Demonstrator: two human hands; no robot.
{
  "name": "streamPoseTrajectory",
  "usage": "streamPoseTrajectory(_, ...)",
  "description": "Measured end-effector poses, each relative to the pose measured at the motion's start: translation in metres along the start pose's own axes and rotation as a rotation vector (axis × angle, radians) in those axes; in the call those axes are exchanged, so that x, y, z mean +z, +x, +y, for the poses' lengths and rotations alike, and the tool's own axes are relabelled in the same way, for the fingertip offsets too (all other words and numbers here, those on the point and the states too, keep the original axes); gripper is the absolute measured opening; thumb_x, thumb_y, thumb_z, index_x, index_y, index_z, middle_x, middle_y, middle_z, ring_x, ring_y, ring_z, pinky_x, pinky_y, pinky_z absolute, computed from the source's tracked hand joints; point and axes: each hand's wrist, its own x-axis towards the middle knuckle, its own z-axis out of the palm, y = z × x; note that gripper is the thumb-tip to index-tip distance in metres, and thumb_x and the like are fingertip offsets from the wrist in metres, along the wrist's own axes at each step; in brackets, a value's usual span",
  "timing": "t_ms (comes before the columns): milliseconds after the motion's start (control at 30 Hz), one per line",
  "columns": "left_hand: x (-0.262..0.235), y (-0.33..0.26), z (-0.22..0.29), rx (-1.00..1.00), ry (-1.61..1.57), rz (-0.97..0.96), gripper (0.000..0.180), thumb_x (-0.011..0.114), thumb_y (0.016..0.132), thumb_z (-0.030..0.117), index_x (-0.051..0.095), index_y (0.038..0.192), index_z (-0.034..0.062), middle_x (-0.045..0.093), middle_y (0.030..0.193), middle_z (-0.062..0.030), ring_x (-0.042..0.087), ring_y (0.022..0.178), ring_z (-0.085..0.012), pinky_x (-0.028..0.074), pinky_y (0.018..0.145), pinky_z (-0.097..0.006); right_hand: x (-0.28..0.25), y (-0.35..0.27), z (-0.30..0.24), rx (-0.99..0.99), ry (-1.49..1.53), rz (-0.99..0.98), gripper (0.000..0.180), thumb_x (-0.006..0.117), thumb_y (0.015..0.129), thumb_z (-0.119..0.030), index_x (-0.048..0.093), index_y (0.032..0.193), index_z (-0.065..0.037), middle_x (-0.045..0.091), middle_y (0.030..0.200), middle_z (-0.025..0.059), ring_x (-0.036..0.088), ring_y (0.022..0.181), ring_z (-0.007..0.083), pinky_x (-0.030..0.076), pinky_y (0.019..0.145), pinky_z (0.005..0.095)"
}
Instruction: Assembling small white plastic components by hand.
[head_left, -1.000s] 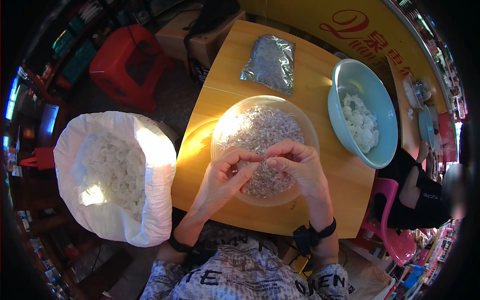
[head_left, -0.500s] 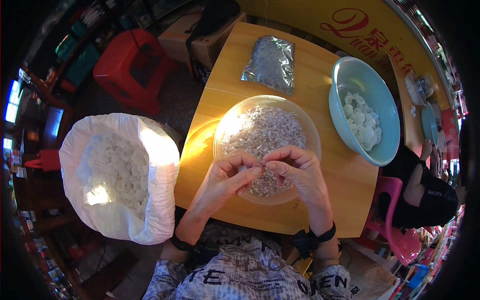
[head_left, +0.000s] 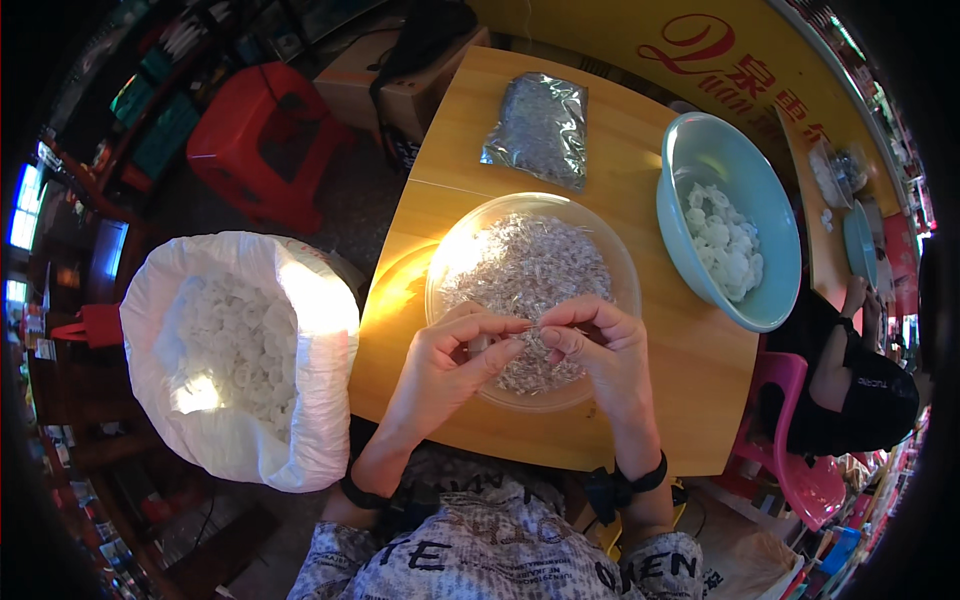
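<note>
Both my hands meet over the near part of a round clear tub [head_left: 632,290] on the table. Heaped in the tub are many small, clear, shiny pieces [head_left: 535,255]. My left hand [head_left: 455,355] pinches with thumb and forefinger, and a whitish bit shows partly between its fingers. Close beside it, my right hand [head_left: 597,345] pinches too, its fingertips almost touching the left ones. What the fingertips hold is too small to make out.
Left of the table stands a white sack [head_left: 320,400] of translucent round pieces. A light-blue basin [head_left: 685,240] with white pieces sits at right. A silvery bag [head_left: 540,130] lies at the back. A red stool [head_left: 240,130] and a seated person [head_left: 845,390] are farther off.
My fingertips have shifted slightly, and the left fingers look straighter. Both hands remain pinched together above the tub.
</note>
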Motion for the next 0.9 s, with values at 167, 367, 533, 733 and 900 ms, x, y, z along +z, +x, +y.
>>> streamPoseTrajectory(167, -0.002, -0.003, 0.000, -0.127, -0.313, -0.005, 0.016, 0.066, 0.085, 0.011, 0.065, 0.098, 0.0012, 0.055, 0.081, 0.0023, 0.044, 0.061, -0.0014, 0.034, 0.052, -0.015, 0.005, 0.000, 0.005, -0.038, -0.057, -0.028, 0.012, 0.066, 0.081, 0.002, 0.065, 0.093, 0.000, 0.063, 0.083, 0.0032, 0.058, 0.071, 0.0068, 0.048, 0.063, 0.0191)
streamPoseTrajectory(367, -0.007, -0.004, -0.003, -0.159, -0.434, 0.026, 0.007, 0.063, 0.087, 0.008, 0.062, 0.092, 0.0030, 0.056, 0.075, 0.0009, 0.046, 0.055, -0.0020, 0.032, 0.045, -0.015, 0.018, -0.002, 0.001, -0.021, -0.086, -0.041, 0.014, 0.066, 0.082, 0.001, 0.065, 0.096, -0.001, 0.063, 0.086, 0.0030, 0.058, 0.072, 0.0065, 0.049, 0.064, 0.0191)
streamPoseTrajectory(533, -0.008, -0.005, -0.003, -0.158, -0.482, 0.067, 0.009, 0.065, 0.086, 0.011, 0.063, 0.091, 0.0038, 0.054, 0.066, 0.0035, 0.044, 0.055, -0.0004, 0.031, 0.046, -0.015, 0.020, -0.004, 0.008, 0.058, 0.017, -0.015, 0.015, 0.066, 0.083, -0.001, 0.064, 0.098, -0.001, 0.063, 0.088, 0.0031, 0.058, 0.074, 0.0063, 0.049, 0.064, 0.0191)
streamPoseTrajectory(733, -0.013, -0.007, -0.004, -0.161, -0.450, 0.069, 0.010, 0.064, 0.087, 0.012, 0.063, 0.091, 0.0037, 0.054, 0.068, 0.0032, 0.046, 0.056, -0.0007, 0.032, 0.047, -0.015, 0.026, -0.004, 0.012, 0.040, 0.083, -0.023, 0.012, 0.066, 0.084, -0.004, 0.064, 0.095, 0.000, 0.063, 0.089, 0.0032, 0.058, 0.073, 0.0062, 0.049, 0.064, 0.0189)
streamPoseTrajectory(900, -0.014, -0.002, 0.002, -0.144, -0.481, 0.068, 0.021, 0.054, 0.093, 0.017, 0.059, 0.106, 0.0017, 0.058, 0.089, -0.0037, 0.053, 0.070, -0.0064, 0.042, 0.060, -0.019, 0.033, -0.008, 0.012, -0.067, 0.069, 0.097, 0.009, 0.063, 0.086, -0.002, 0.061, 0.094, 0.000, 0.062, 0.090, 0.0031, 0.057, 0.073, 0.0068, 0.049, 0.065, 0.0188)
